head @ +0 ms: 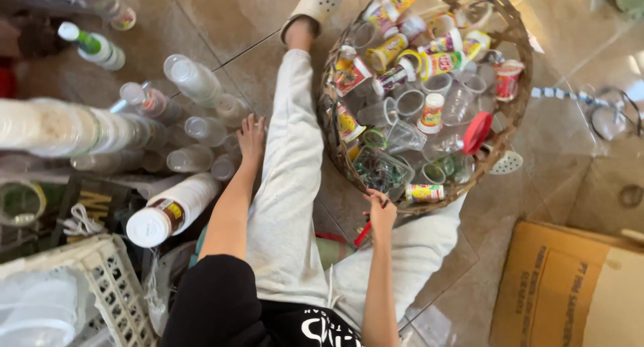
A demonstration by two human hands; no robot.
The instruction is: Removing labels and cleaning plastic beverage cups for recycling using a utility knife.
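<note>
on the tiled floor (221,25), left hand (251,137) rests spread on stacked cups (201,129); right hand (381,213) pinches the basket (516,65) rim, mid-sorting, seemingly; next needs a cup grasped.

A woven basket (516,38) full of plastic cups and small bottles sits on the tiled floor. The right hand (381,213) grips its near rim. Left of the basket, past an outstretched leg, the left hand (251,137) rests flat beside stacked clear cups (194,78).
</note>
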